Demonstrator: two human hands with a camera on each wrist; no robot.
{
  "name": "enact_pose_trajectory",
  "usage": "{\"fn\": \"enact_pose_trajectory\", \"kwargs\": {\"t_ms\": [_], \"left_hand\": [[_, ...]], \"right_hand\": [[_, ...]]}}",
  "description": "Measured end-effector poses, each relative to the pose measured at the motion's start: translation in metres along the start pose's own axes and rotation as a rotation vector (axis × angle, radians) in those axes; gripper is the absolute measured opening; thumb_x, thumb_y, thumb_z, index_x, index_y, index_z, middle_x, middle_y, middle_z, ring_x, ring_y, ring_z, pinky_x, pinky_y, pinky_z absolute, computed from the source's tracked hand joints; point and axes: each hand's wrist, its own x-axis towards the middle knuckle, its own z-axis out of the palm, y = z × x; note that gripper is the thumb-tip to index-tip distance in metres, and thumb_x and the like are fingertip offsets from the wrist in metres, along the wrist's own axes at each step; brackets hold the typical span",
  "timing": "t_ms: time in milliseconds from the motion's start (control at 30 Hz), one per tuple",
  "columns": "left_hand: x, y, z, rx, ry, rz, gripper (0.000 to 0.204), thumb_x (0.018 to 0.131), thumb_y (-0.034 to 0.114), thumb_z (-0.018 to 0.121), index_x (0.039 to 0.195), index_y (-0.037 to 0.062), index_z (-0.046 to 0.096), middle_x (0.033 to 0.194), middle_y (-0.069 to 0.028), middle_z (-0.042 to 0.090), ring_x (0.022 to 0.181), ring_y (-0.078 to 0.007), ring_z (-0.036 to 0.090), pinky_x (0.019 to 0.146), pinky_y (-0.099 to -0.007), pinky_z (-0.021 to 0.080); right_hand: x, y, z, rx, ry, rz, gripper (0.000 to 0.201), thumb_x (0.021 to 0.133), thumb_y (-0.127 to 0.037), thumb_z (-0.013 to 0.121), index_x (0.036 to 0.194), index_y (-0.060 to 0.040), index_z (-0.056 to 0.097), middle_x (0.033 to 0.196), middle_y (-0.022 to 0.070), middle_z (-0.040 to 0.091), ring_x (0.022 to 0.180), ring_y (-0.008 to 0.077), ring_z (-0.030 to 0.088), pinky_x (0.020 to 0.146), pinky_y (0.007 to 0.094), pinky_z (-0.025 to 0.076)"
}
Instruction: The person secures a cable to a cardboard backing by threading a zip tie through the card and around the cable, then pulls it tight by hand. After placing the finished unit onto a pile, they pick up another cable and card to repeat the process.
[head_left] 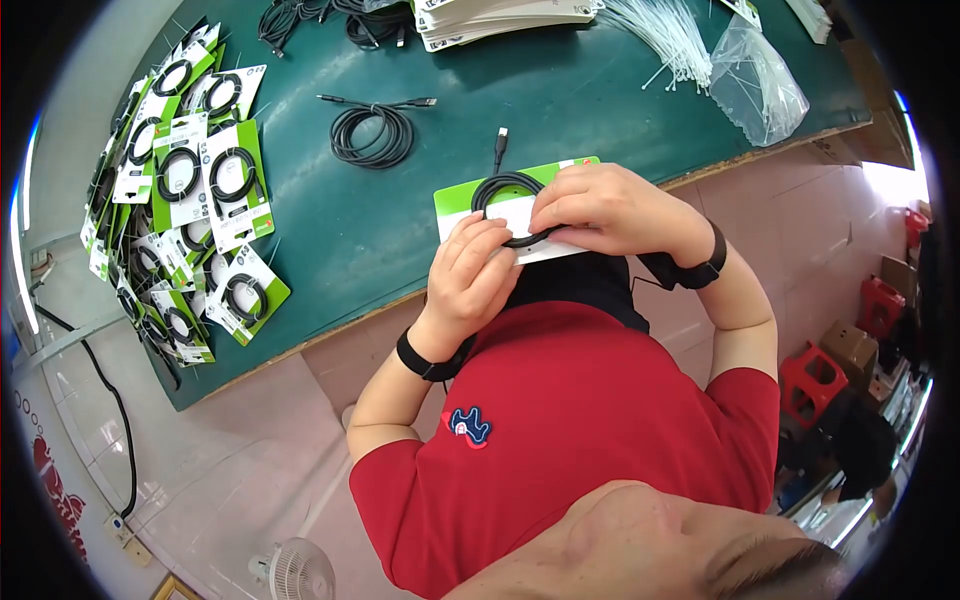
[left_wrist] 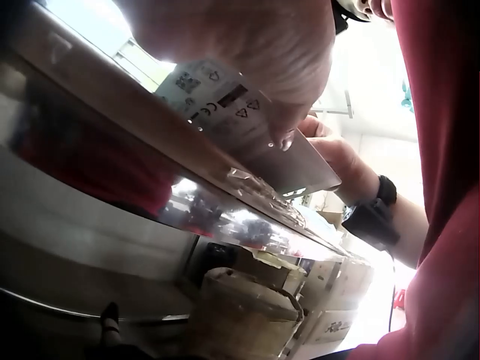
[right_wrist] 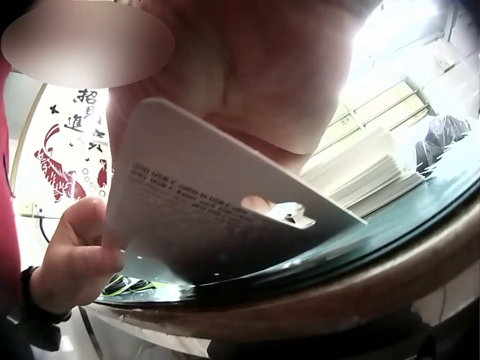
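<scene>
A white-and-green packaging card (head_left: 455, 200) is held at the table's near edge. On its front lies a coiled black cable (head_left: 484, 192), one plug (head_left: 501, 140) sticking out past the far edge. My left hand (head_left: 468, 272) grips the card's near left side, fingertips at the coil. With thumb and fingers, my right hand (head_left: 612, 208) pinches the coil's right side against the card. Printed text covers the card's back (right_wrist: 217, 195) in the right wrist view, where a hang hole shows. The left wrist view catches printed symbols on the back (left_wrist: 217, 97).
Another coiled black cable (head_left: 372, 135) lies on the green table (head_left: 290, 200). Carded cables (head_left: 180, 175) pile up at the left. Along the back are more cables (head_left: 370, 22), a stack of cards (head_left: 505, 22), white cable ties (head_left: 665, 40) and a clear plastic bag (head_left: 758, 90).
</scene>
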Motion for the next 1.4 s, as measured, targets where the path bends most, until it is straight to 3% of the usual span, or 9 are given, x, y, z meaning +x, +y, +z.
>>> {"fn": "enact_pose_trajectory", "kwargs": {"t_ms": [467,533,600,633,700,833,1000,1267,1400], "left_hand": [[0.001,-0.007,-0.004,-0.036,-0.051,0.07,0.02,0.077,-0.005,0.073,0.096,0.0002,0.07,0.107,-0.0145,0.069,0.098,-0.0309,0.071,0.092,-0.0467,0.058],[0.001,-0.007,-0.003,-0.038,-0.052,0.076,0.019,0.077,-0.005,0.073,0.095,0.0002,0.07,0.107,-0.0141,0.069,0.098,-0.0307,0.071,0.092,-0.0462,0.058],[0.001,-0.006,-0.003,-0.027,-0.065,0.075,0.017,0.077,-0.004,0.072,0.094,0.0002,0.07,0.107,-0.0134,0.069,0.098,-0.0302,0.071,0.091,-0.0452,0.059],[0.002,-0.005,-0.003,-0.025,-0.062,0.078,0.017,0.077,-0.004,0.072,0.094,0.0002,0.07,0.107,-0.0134,0.069,0.098,-0.0302,0.071,0.091,-0.0452,0.059],[0.004,-0.003,-0.004,-0.013,-0.068,0.066,0.018,0.075,-0.006,0.074,0.091,-0.0002,0.07,0.102,-0.013,0.071,0.094,-0.0303,0.071,0.09,-0.0436,0.059],[0.009,0.0,-0.007,-0.005,-0.086,0.06,0.019,0.073,-0.007,0.075,0.09,0.0002,0.07,0.1,-0.0122,0.071,0.093,-0.0305,0.071,0.088,-0.0425,0.06],[0.012,-0.001,-0.012,-0.014,-0.159,0.073,0.02,0.073,-0.007,0.075,0.091,0.001,0.069,0.102,-0.0116,0.07,0.095,-0.0311,0.071,0.088,-0.0422,0.059],[0.019,0.0,-0.017,0.02,-0.186,0.109,0.017,0.077,-0.001,0.068,0.094,-0.0007,0.068,0.104,-0.0128,0.068,0.095,-0.0305,0.069,0.09,-0.0431,0.057],[0.025,0.0,-0.019,0.015,-0.171,0.113,0.016,0.075,0.0,0.069,0.091,-0.001,0.066,0.104,-0.0133,0.068,0.092,-0.0314,0.069,0.086,-0.0426,0.057]], "right_hand": [[-0.002,-0.005,-0.002,-0.005,0.107,0.054,0.021,0.081,-0.007,0.078,0.101,-0.0065,0.071,0.099,0.0094,0.07,0.092,0.0293,0.067,0.077,0.0386,0.055],[-0.007,0.005,-0.029,-0.144,0.213,0.167,0.018,0.084,-0.006,0.075,0.102,-0.0054,0.071,0.103,0.0101,0.069,0.093,0.0302,0.067,0.079,0.0392,0.055],[-0.018,0.026,-0.058,-0.534,0.263,0.198,0.016,0.086,-0.004,0.07,0.102,-0.0044,0.07,0.106,0.0107,0.069,0.096,0.0302,0.067,0.081,0.038,0.056],[-0.027,0.039,-0.071,-0.538,0.264,0.196,0.016,0.086,-0.004,0.07,0.102,-0.0044,0.07,0.106,0.0107,0.069,0.096,0.0302,0.067,0.081,0.038,0.056],[-0.043,0.063,-0.091,-0.895,0.221,0.379,0.015,0.086,-0.003,0.065,0.1,-0.004,0.071,0.102,0.0109,0.068,0.098,0.0299,0.066,0.081,0.0379,0.057],[-0.048,0.085,-0.106,-1.03,0.081,0.492,0.016,0.085,0.0,0.062,0.097,-0.0034,0.071,0.095,0.0113,0.066,0.098,0.0303,0.065,0.081,0.0401,0.056],[-0.048,0.098,-0.111,-1.071,0.05,0.451,0.014,0.084,0.0,0.061,0.093,-0.0028,0.071,0.088,0.0118,0.064,0.092,0.0313,0.065,0.079,0.0418,0.056],[-0.04,0.096,-0.124,-0.82,0.06,0.603,0.013,0.081,-0.002,0.065,0.092,-0.001,0.072,0.089,0.0146,0.068,0.082,0.0305,0.067,0.074,0.0384,0.055],[-0.039,0.083,-0.129,-0.535,0.26,0.653,0.013,0.087,-0.005,0.068,0.098,-0.0014,0.074,0.09,0.0108,0.071,0.076,0.0213,0.066,0.067,0.0333,0.053]]}}
